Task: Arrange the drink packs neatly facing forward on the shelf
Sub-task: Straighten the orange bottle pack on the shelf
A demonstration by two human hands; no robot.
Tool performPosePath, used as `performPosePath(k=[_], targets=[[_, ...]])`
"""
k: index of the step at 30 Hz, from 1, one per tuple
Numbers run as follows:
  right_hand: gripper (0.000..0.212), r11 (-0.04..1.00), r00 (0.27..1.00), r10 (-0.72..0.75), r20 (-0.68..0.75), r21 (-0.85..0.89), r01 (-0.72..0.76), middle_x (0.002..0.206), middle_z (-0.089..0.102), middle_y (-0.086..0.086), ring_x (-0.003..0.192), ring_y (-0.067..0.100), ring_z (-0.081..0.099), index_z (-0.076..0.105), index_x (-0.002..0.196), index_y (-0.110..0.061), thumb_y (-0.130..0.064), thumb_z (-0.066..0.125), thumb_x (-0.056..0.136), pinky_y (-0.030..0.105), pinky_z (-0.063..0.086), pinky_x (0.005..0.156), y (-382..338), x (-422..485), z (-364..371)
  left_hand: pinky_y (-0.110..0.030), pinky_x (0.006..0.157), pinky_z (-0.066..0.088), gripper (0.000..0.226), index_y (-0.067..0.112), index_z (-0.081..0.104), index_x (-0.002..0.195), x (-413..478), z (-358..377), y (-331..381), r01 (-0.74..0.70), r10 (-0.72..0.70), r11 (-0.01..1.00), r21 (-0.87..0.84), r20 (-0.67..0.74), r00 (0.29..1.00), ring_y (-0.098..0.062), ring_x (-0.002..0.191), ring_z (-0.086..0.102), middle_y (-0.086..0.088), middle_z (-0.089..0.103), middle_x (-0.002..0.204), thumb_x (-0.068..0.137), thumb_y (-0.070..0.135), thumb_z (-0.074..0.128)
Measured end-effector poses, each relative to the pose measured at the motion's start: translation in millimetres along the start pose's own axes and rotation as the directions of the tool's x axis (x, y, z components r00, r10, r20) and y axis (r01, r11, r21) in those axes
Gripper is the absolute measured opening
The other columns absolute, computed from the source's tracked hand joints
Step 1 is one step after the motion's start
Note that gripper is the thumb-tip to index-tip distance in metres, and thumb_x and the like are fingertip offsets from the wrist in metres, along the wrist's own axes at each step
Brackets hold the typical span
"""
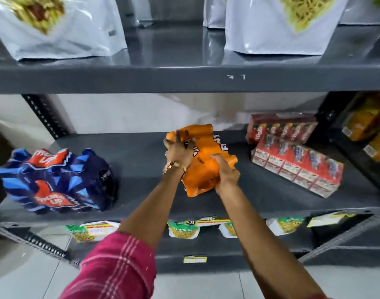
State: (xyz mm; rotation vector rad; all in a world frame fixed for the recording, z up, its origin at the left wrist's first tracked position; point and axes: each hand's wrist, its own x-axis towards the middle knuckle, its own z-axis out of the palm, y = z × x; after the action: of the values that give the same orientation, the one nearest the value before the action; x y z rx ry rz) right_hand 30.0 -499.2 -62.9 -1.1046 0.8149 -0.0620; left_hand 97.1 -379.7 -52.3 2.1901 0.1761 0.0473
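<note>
An orange shrink-wrapped drink pack [206,167] lies tilted in the middle of the dark grey shelf [141,160]. My left hand [179,151] presses on its upper left side, fingers spread over the bottles. My right hand [226,173] grips its lower right edge. A blue and red drink pack [53,182] lies skewed at the shelf's left end. At the right, two red packs of juice cartons [296,167] are stacked at an angle, the upper one [281,128] further back.
The shelf above [184,79] carries large white snack bags [55,26]. Below the middle shelf hang small noodle packets [182,229]. Yellow-orange packs [370,126] sit on a neighbouring rack at the right. Perforated metal uprights frame both sides.
</note>
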Motion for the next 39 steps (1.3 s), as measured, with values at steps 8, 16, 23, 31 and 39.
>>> performPosePath(k=[8, 16, 23, 31, 39], targets=[[0.092, 0.734, 0.739, -0.616, 0.275, -0.142, 0.664, 0.119, 0.059, 0.010, 0.106, 0.025, 0.062, 0.039, 0.123, -0.020, -0.025, 0.085, 0.044, 0.041, 0.052, 0.089, -8.8, -7.2, 7.3, -0.052, 0.117, 0.006, 0.068, 0.021, -0.004, 0.150, -33.5, 12.8, -44.0, 0.054, -0.075, 0.988, -0.143, -0.143, 0.987, -0.038, 0.146, 0.002, -0.022, 0.010, 0.158, 0.096, 0.054, 0.021], [0.069, 0.808, 0.734, -0.457, 0.503, -0.111, 0.579, 0.121, 0.066, -0.002, 0.109, 0.006, 0.065, 0.056, 0.125, -0.025, -0.075, 0.047, 0.079, 0.035, 0.052, 0.096, -18.9, 3.0, -8.1, -0.049, 0.106, 0.042, 0.090, 0.026, 0.010, 0.149, -57.4, 3.4, -53.6, -0.090, 0.129, 0.911, -0.403, 0.072, 0.989, -0.026, 0.130, 0.046, -0.009, 0.043, 0.145, 0.079, 0.064, 0.053], [0.098, 0.937, 0.886, -0.312, 0.344, -0.042, 0.346, 0.115, 0.071, 0.015, 0.108, 0.026, 0.066, 0.066, 0.111, -0.007, -0.085, 0.020, 0.076, 0.036, 0.054, 0.091, 6.1, -3.3, -16.7, -0.050, 0.115, 0.000, 0.153, 0.037, -0.035, 0.135, -64.4, 17.3, -35.6, -0.088, 0.190, 0.942, -0.325, 0.297, 0.936, -0.029, 0.146, -0.015, -0.007, -0.020, 0.158, 0.048, 0.042, 0.091], [0.024, 0.835, 0.851, -0.437, 0.292, -0.220, 0.505, 0.110, 0.073, -0.007, 0.114, 0.014, 0.063, 0.068, 0.110, -0.022, -0.030, 0.067, 0.087, 0.042, 0.048, 0.101, 48.3, -8.4, -64.8, -0.032, 0.095, 0.045, 0.033, 0.006, 0.058, 0.118, -30.5, -60.7, -107.9, 0.047, 0.022, 0.792, -0.609, 0.105, 0.994, -0.004, 0.099, 0.066, 0.003, 0.071, 0.104, 0.086, 0.008, 0.063], [0.069, 0.759, 0.826, -0.405, 0.392, -0.360, 0.543, 0.119, 0.068, 0.008, 0.107, 0.021, 0.067, 0.054, 0.127, -0.015, -0.031, 0.084, 0.067, 0.029, 0.058, 0.078, 23.0, 40.8, -49.1, -0.015, 0.080, 0.047, 0.073, 0.017, 0.036, 0.130, -55.5, -33.1, -92.9, -0.011, 0.067, 0.917, -0.399, 0.128, 0.989, -0.011, 0.104, 0.057, 0.000, 0.058, 0.123, 0.072, 0.022, 0.080]])
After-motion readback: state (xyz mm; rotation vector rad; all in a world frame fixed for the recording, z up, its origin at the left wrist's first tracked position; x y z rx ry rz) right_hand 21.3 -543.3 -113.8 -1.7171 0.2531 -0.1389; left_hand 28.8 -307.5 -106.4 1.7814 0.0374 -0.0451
